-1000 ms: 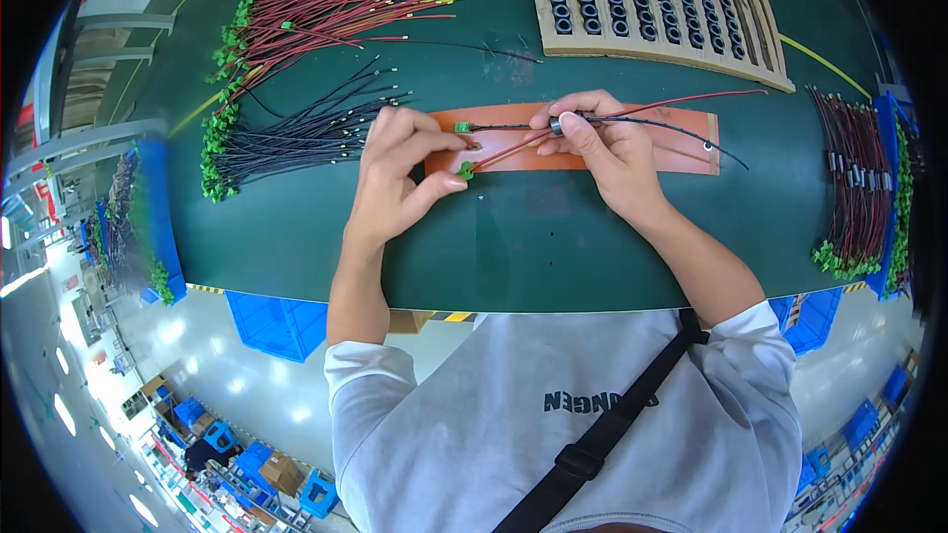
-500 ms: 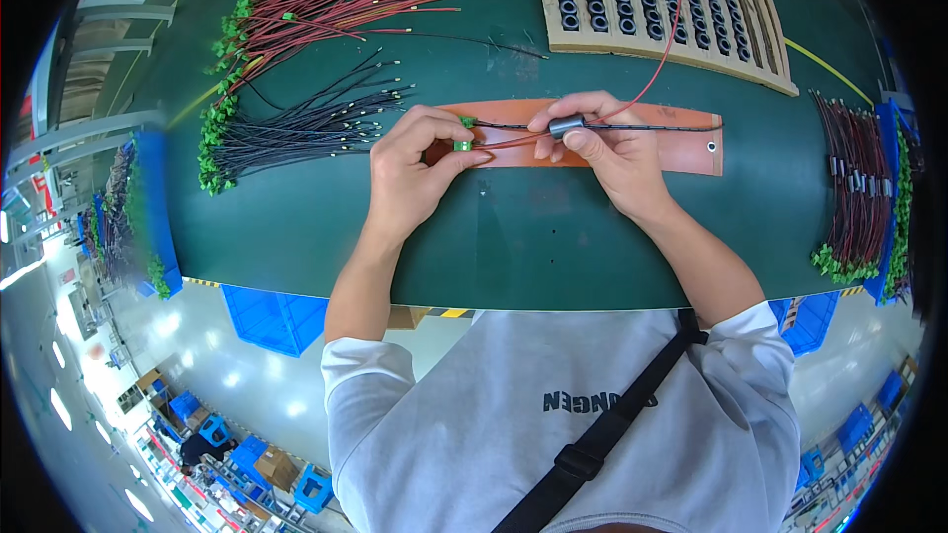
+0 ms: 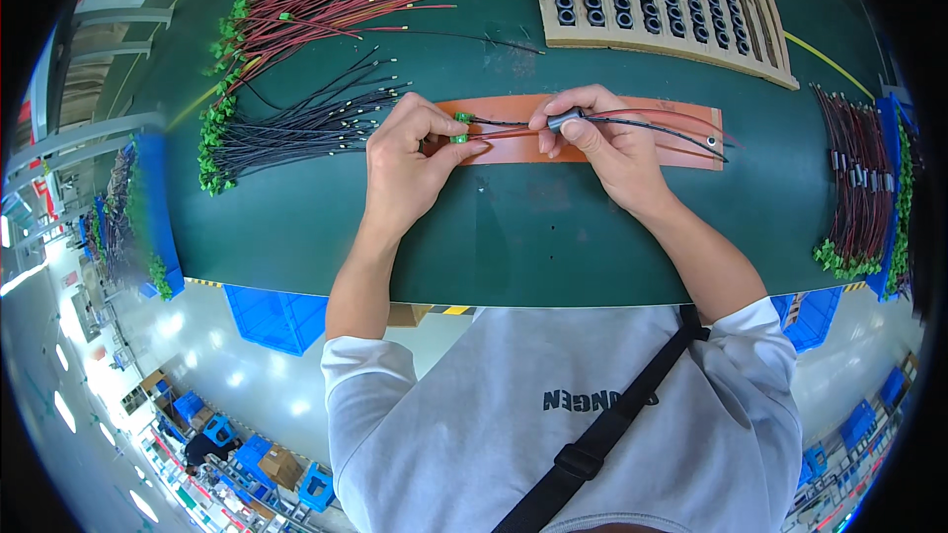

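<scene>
My left hand (image 3: 407,153) pinches two small green connectors (image 3: 458,139) between thumb and fingers. A red wire (image 3: 513,135) and a black wire (image 3: 502,123) run from them to the right. In my right hand (image 3: 620,160) a dark grey, shiny ferrite core (image 3: 566,119) is gripped between thumb and fingers. Wires come out of its right side, red and black, their free ends spreading rightward. Both hands are over an orange-brown strip (image 3: 681,152) with a metal eyelet at its right end. My right fingers partly hide the core.
Red wires (image 3: 336,5) and black wires (image 3: 296,128) with green connectors lie at the left. A cardboard tray (image 3: 632,37) holds rows of cores at the back. Bundled wires with cores (image 3: 859,178) are at the right. Blue bins (image 3: 272,316) stand below the table's front edge.
The red wire's free end, earlier stretched up toward the far edge, has come down and now trails rightward beside the black wire. Both hands keep their hold.
</scene>
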{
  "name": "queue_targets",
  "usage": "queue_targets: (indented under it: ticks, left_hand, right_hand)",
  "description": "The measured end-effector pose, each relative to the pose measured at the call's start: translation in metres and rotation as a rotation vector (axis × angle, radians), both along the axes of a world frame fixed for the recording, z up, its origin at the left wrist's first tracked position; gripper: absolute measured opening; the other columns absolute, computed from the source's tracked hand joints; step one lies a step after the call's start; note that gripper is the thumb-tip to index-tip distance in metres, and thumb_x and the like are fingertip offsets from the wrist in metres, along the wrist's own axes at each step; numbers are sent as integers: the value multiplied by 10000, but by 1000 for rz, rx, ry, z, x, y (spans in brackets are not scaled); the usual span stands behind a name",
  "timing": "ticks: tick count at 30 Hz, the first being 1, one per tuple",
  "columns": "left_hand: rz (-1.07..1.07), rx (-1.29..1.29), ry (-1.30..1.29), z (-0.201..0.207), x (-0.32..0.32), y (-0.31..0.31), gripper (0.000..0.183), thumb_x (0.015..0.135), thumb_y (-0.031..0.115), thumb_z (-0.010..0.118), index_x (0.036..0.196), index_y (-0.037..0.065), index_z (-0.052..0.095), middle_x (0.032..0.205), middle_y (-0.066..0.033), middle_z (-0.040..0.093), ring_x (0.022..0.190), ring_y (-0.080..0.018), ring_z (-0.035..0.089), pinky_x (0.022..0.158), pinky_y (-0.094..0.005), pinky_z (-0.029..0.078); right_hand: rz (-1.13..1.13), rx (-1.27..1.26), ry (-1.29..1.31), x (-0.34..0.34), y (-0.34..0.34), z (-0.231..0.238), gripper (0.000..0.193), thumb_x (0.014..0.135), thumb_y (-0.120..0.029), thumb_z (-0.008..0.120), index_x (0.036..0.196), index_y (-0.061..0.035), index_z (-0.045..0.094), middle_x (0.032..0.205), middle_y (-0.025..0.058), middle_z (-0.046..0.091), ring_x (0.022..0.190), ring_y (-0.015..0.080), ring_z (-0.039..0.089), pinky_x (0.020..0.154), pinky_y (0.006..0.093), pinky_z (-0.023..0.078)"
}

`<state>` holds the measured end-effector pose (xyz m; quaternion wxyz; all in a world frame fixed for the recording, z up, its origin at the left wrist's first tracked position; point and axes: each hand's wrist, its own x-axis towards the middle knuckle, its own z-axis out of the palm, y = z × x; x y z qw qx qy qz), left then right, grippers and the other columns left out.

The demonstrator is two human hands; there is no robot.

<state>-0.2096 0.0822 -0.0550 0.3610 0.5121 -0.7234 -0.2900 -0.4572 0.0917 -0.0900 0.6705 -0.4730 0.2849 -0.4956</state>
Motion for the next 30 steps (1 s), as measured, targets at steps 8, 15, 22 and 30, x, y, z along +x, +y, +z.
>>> queue_targets:
  ticks: [8, 15, 22, 30]
  left_hand:
    - [-81, 58, -74, -4, 4, -5, 311, 692, 8, 893, 955, 23, 726, 866, -44, 643, 718, -137, 590, 633, -271, 495]
    - [-125, 53, -119, 0, 7, -7, 485, 690, 33, 879, 1158, 51, 751, 910, -55, 664, 847, -166, 627, 734, -306, 532]
    - [-92, -47, -124, -13, 10, -5, 437, 697, 41, 868, 1121, 31, 761, 895, -74, 675, 861, -199, 650, 747, -328, 541]
    - [-198, -518, -270, 5, -3, -1, 431, 733, 34, 797, 1160, 60, 743, 1080, -73, 698, 932, -230, 643, 815, -350, 528]
  right_hand:
    - [-3, -19, 4, 2, 0, 1, 141, 1084, -139, 513, 1148, -17, 540, 1131, 135, 676, 1001, 147, 637, 847, 294, 542]
    - [-7, -8, 5, 3, 0, 0, 121, 1091, -137, 490, 1122, -22, 514, 1098, 152, 687, 891, 131, 626, 813, 286, 544]
    - [-2, 52, 168, 2, -2, 4, 126, 1075, -147, 532, 1099, -26, 560, 940, 73, 685, 781, 111, 612, 726, 274, 525]
    - [-16, -184, 610, 13, -3, 25, 201, 1020, -158, 612, 1077, 33, 582, 866, 156, 692, 749, 261, 693, 649, 392, 520]
